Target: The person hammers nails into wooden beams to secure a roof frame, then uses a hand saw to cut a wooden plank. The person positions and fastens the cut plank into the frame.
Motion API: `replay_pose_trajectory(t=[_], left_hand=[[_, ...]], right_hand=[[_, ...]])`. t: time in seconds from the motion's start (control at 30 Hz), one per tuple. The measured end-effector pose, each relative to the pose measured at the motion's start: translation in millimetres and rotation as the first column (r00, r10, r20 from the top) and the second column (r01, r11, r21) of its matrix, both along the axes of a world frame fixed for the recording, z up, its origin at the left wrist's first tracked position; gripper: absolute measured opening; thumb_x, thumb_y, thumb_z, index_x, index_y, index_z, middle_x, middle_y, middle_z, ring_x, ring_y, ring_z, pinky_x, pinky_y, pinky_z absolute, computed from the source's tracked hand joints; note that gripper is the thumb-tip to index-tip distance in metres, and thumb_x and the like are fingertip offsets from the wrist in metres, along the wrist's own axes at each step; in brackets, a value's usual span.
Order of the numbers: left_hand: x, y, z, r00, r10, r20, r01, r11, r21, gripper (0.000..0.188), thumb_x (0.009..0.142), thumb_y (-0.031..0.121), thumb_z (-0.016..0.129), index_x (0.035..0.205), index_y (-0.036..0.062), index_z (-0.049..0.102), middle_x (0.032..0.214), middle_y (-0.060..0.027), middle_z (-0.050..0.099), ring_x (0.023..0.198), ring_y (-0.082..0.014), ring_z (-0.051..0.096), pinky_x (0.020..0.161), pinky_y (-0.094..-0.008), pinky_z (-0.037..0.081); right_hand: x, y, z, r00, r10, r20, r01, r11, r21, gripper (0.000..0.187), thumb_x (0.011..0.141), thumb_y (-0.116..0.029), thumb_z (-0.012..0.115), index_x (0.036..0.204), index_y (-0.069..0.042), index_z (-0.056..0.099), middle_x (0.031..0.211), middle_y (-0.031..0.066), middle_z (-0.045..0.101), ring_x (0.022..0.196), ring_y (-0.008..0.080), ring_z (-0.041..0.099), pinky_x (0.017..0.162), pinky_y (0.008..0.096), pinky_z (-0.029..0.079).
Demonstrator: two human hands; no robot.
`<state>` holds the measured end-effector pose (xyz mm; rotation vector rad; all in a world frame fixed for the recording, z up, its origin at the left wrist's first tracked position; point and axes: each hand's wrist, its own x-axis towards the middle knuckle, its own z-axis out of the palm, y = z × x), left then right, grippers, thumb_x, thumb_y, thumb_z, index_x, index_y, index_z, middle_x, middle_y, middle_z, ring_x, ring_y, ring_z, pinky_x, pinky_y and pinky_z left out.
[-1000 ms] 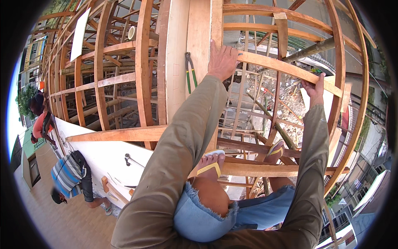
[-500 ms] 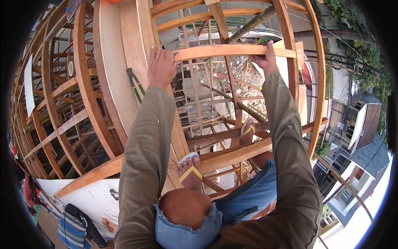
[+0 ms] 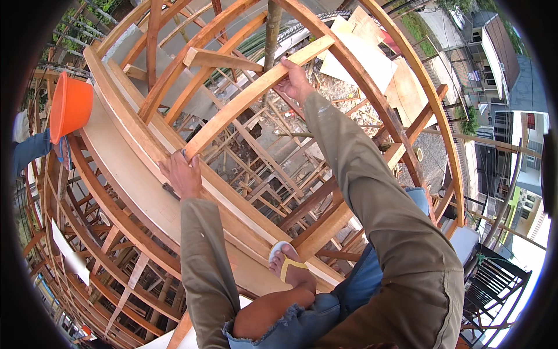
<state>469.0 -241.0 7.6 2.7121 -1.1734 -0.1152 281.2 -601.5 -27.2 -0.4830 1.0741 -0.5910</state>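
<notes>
A pale wooden strip (image 3: 238, 107) spans the gap between a wide curved wooden beam and a darker rib of the frame. My right hand (image 3: 295, 82) grips it towards its far end, thumb on top and fingers curled below. At its near end my left hand (image 3: 183, 175) is closed about the tip, resting on the edge of the curved beam (image 3: 131, 136). Beside that wrist a dark tool tip (image 3: 169, 189) shows; the earlier frame reveals it as green-handled pliers, now mostly hidden behind my left hand and sleeve.
An orange bucket (image 3: 72, 107) stands on the beam at the left, near another person's blue-clad leg (image 3: 32, 152). My sandalled foot (image 3: 290, 266) rests on the beam. Open framing drops to rubble below; plywood sheets (image 3: 360, 61) lie at the far right.
The view has turned, so the strip now slants up to the right. The bucket and the other person's leg have come into view. The pliers have become mostly covered.
</notes>
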Motion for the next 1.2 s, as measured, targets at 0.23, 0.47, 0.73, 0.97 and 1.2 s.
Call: replay_pose_trajectory(t=[0.23,0.47,0.73,0.97,1.2], left_hand=[[1,0,-8,0.997,-0.041,0.061,0.044,0.998,-0.052,0.035,0.087,0.027,0.078,0.110,0.0084,0.058,0.097,-0.0056,0.062,0.105,-0.0266,0.060,0.121,-0.0618,0.019],[1,0,-6,1.000,-0.011,0.016,0.011,1.000,-0.010,0.036,0.088,0.028,0.076,0.113,0.0082,0.059,0.108,-0.0074,0.063,0.113,-0.0277,0.058,0.123,-0.0607,0.016],[3,4,-6,1.000,-0.022,0.011,0.021,0.998,0.057,0.038,0.088,0.032,0.075,0.114,0.0088,0.059,0.111,-0.0069,0.063,0.116,-0.0281,0.057,0.123,-0.0627,0.015],[4,0,-5,1.000,-0.015,-0.014,0.016,0.997,0.070,0.038,0.087,0.033,0.076,0.112,0.0085,0.061,0.110,-0.0071,0.064,0.115,-0.0278,0.057,0.123,-0.0624,0.015],[2,-3,-4,0.999,-0.036,0.026,0.034,0.994,0.108,0.040,0.085,0.034,0.078,0.111,0.0088,0.062,0.104,-0.0065,0.066,0.112,-0.0279,0.059,0.123,-0.0638,0.014]], right_hand=[[3,-2,2,1.000,-0.016,-0.009,0.016,1.000,-0.004,0.041,0.098,-0.039,0.065,0.120,-0.006,0.054,0.119,0.0174,0.058,0.110,0.0361,0.062,0.102,0.0579,0.047],[4,1,3,0.999,-0.045,0.021,0.045,0.999,0.015,0.041,0.100,-0.038,0.060,0.122,-0.005,0.053,0.121,0.0199,0.059,0.114,0.0367,0.061,0.103,0.0573,0.047],[3,8,3,0.997,-0.036,0.065,0.036,0.999,0.013,0.039,0.103,-0.037,0.055,0.124,-0.004,0.050,0.123,0.0223,0.058,0.115,0.0384,0.061,0.103,0.0570,0.047],[0,8,-3,0.997,-0.010,0.082,0.014,0.999,-0.052,0.041,0.106,-0.038,0.050,0.124,-0.002,0.048,0.125,0.0253,0.058,0.116,0.0396,0.061,0.104,0.0565,0.048],[-5,8,-17,1.000,0.005,0.017,-0.005,1.000,-0.017,0.044,0.107,-0.039,0.048,0.129,-0.001,0.050,0.125,0.0188,0.061,0.114,0.0371,0.064,0.098,0.0588,0.051]])
